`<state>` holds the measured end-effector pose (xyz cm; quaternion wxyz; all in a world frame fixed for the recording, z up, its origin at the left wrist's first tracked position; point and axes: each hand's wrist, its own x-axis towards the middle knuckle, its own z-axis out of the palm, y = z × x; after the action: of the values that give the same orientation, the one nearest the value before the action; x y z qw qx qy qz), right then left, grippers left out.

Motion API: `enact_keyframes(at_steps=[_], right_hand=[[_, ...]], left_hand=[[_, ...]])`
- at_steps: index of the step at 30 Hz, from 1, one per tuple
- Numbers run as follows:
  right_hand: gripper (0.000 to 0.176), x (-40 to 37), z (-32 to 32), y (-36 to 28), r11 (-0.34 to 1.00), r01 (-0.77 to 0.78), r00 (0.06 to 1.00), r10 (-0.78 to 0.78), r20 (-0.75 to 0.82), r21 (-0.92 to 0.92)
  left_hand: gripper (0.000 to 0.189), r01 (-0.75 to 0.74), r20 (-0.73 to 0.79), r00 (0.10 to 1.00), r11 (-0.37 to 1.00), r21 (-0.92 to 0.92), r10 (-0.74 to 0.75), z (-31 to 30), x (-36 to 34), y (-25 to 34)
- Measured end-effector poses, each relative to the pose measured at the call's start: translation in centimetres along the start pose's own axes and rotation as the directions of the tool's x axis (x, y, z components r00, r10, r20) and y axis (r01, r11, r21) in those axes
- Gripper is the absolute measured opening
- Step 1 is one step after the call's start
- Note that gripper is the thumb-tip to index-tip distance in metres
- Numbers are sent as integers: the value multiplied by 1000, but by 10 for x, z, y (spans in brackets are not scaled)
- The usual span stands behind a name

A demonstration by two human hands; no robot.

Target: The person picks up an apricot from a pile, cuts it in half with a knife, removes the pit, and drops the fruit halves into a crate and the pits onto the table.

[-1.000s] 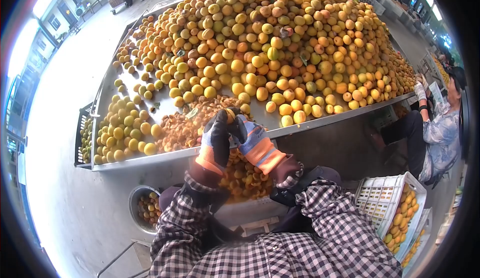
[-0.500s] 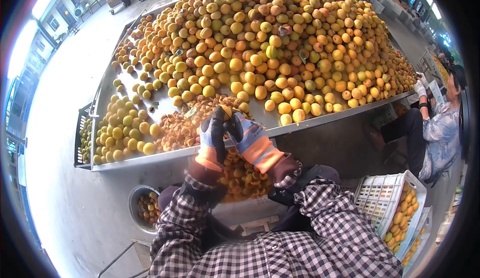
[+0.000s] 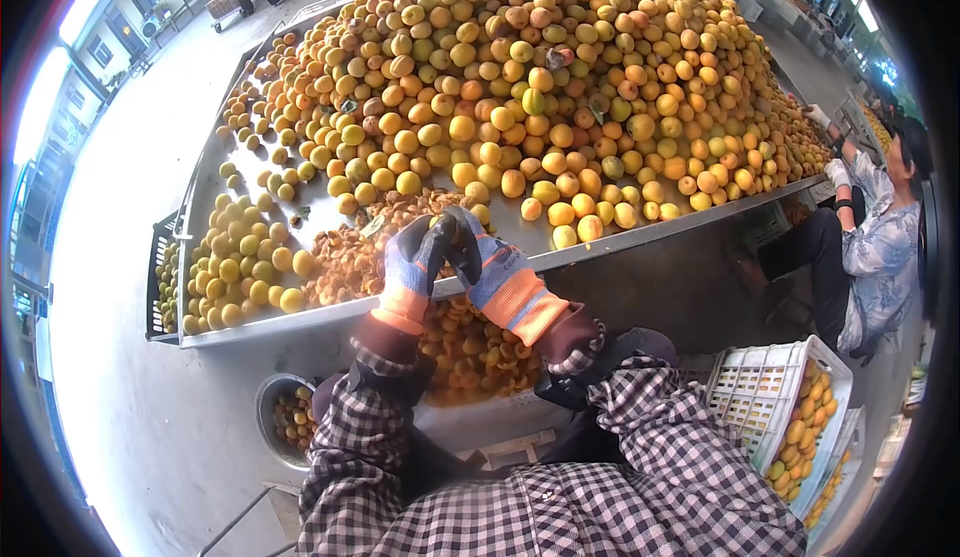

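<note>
My gloved left hand [image 3: 412, 262] and my gloved right hand [image 3: 488, 262] meet at the table's front edge, fingers closed together. A bit of yellow apricot [image 3: 435, 222] shows at the fingertips, mostly hidden by the dark glove palms. Just beyond my hands lies a heap of small brownish-orange pieces [image 3: 345, 262], perhaps pits or scraps. Below them, in front of my lap, is a mass of orange apricot pieces [image 3: 475, 357]. The large pile of whole apricots [image 3: 560, 87] covers most of the metal table [image 3: 590, 254].
A group of yellow-green apricots [image 3: 235, 267] lies at the table's left corner beside a black crate [image 3: 160, 282]. On the floor stand a metal bowl [image 3: 265, 422] of small round items and a white crate [image 3: 755, 397] of apricots. A co-worker [image 3: 880, 247] sits at right.
My hands have shifted slightly left and up, and less of the apricot shows between them. The co-worker's arms at the right have moved apart. The view has tilted a little.
</note>
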<state>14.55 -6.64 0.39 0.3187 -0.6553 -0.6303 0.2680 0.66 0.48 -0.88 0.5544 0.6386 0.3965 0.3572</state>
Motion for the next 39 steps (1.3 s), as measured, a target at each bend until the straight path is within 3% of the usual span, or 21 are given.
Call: enact_keyframes(at_steps=[2, 4, 8, 10, 11, 13, 14, 17, 21, 22, 23, 24, 25, 26, 27, 29, 30, 31, 33, 35, 39], right_hand=[[64, 2, 8, 4, 996, 18, 1000, -18, 10, 86], [51, 6, 26, 17, 915, 377, 895, -321, -311, 142], [49, 5, 24, 18, 919, 357, 890, -279, -362, 167], [53, 7, 8, 15, 804, 111, 993, -71, -91, 583], [53, 6, 1, 12, 804, 111, 993, -70, -92, 584], [46, 6, -10, 7, 614, -105, 993, 100, 56, 783], [40, 10, 3, 16, 580, 12, 992, 93, -81, 815], [34, 13, 1, 22, 428, -91, 988, 149, 29, 899], [28, 6, -24, 16, 360, -52, 999, 16, 49, 932], [34, 7, -26, 17, 428, 2, 994, -103, 47, 904], [43, 1, -35, 20, 531, -35, 969, -190, 160, 847], [46, -3, -55, 4, 642, -104, 918, -231, 322, 759], [49, -4, -69, -6, 745, -154, 843, -243, 479, 649], [50, -4, -65, 1, 754, -58, 872, -281, 400, 655], [40, -1, -65, 5, 772, -21, 922, -230, 310, 635], [27, 8, -67, 11, 691, 79, 983, -174, 58, 719], [20, 12, -63, 8, 536, 246, 969, -161, -189, 807], [18, 10, -70, 5, 503, 163, 985, -33, -169, 849], [23, 12, -63, 5, 298, 312, 945, 1, -327, 902], [28, 16, -59, 3, 329, 438, 884, 10, -467, 837], [29, 17, -57, -13, 291, 481, 854, 56, -517, 827]], left_hand=[[32, -31, 0, 1000, 999, -27, 31, 0, -1, 0], [32, -64, -8, 998, 997, -53, 63, 1, -5, 7], [31, -57, -27, 998, 980, -190, 53, 2, -4, -1], [32, -40, -57, 998, 956, -291, 24, 3, -6, 3], [34, 55, 5, 998, 939, -341, -57, 1, -9, 7], [39, 150, 73, 989, 912, -381, -132, 1, -12, 20], [40, 174, 121, 983, 914, -367, -138, 2, -11, 25], [40, 194, 184, 974, 898, -394, -130, 6, -11, 26], [34, 182, 185, 978, 837, -516, -99, -7, -3, -3], [34, 232, 190, 972, 681, -695, -137, -12, -2, -7], [34, 227, 185, 973, 681, -696, -136, -18, 1, -10], [34, -273, 42, 959, 953, -133, 280, -23, 5, -11], [35, -630, 184, 750, 603, 489, 635, -22, 5, 3], [38, -235, 137, 960, 968, -83, 245, -19, -11, 14], [38, -231, 136, 961, 969, -87, 242, -14, -13, 19], [37, 236, 207, 966, 841, -486, -152, -6, -14, 26], [37, 258, 233, 958, 854, -453, -166, -2, -16, 35], [37, 266, 245, 955, 850, -455, -167, 4, -17, 36], [40, 282, 282, 940, 904, -322, -192, 13, -18, 33], [40, 284, 311, 932, 907, -311, -185, 21, -22, 27], [36, 241, 316, 937, 934, -264, -152, 33, -27, 18]])
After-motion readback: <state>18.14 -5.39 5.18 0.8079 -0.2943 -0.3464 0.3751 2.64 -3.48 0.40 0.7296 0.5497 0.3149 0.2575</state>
